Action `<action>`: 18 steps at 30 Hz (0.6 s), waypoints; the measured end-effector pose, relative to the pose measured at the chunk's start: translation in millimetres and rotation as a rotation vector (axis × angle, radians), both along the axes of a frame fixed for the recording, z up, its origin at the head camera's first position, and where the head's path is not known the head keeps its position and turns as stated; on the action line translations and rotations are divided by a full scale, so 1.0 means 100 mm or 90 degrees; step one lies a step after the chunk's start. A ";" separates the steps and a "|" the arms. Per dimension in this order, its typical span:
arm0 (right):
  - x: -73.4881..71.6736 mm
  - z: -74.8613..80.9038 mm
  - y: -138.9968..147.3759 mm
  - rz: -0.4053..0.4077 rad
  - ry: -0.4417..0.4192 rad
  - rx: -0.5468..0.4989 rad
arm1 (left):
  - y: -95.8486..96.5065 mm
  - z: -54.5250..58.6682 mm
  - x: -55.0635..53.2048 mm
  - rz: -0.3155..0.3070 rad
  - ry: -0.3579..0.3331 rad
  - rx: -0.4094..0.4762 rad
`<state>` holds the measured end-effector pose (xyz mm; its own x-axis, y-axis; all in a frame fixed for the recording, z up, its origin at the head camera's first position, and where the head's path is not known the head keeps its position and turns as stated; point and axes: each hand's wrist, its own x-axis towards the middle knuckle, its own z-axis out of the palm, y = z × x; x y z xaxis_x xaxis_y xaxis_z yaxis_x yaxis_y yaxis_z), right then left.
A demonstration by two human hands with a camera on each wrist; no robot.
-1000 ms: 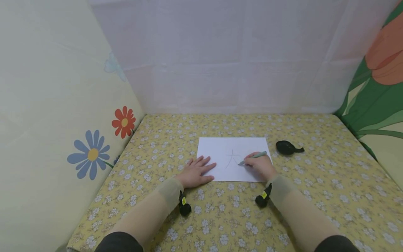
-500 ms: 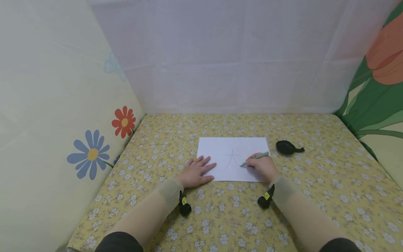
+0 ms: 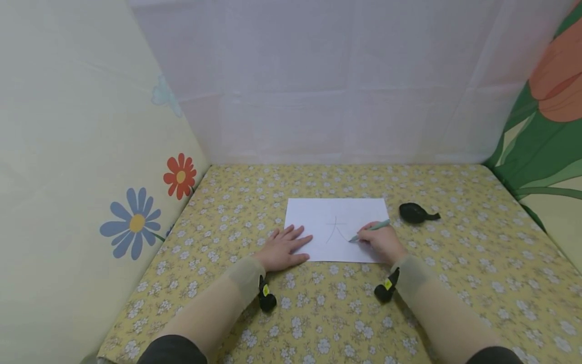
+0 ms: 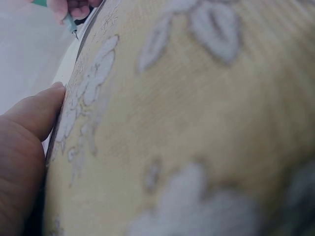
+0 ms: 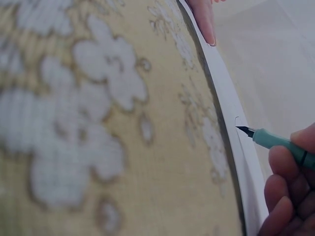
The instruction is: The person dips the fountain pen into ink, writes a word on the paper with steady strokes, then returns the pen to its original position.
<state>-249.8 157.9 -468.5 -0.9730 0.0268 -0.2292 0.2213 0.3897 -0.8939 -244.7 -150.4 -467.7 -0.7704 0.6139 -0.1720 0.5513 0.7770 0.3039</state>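
My right hand point(image 3: 383, 241) pinches a mint-green fountain pen point(image 3: 378, 225) between thumb and fingers. In the right wrist view the dark nib of the fountain pen point(image 5: 268, 139) meets the paper at a thin ink line. On the white sheet of paper point(image 3: 313, 210) stands a character made of a horizontal stroke, a left-slanting stroke and a right-slanting stroke, with the nib at the right stroke's lower end. My left hand point(image 3: 283, 249) rests flat with spread fingers on the sheet's lower left corner. Its thumb point(image 4: 37, 113) lies along the paper edge in the left wrist view.
A black pouch-like object with a narrow tail point(image 3: 413, 213) lies right of the paper. Yellow flowered cloth point(image 3: 245, 202) covers the table. A white sheet point(image 3: 282, 101) hangs behind, and flower-printed panels point(image 3: 50, 202) border the sides.
My right hand and the fountain pen have moved slightly right and down, lengthening the right-slanting stroke. The left hand and the paper have stayed in place.
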 end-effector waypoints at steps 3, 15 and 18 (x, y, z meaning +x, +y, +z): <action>0.01 0.00 0.01 0.004 -0.004 0.000 | 0.00 -0.01 0.00 0.000 0.001 0.001; 0.04 0.00 0.04 -0.003 -0.004 -0.019 | -0.01 -0.02 0.00 -0.002 -0.001 0.003; 0.04 0.00 0.05 -0.016 0.003 -0.032 | -0.01 -0.02 -0.01 -0.003 0.000 0.002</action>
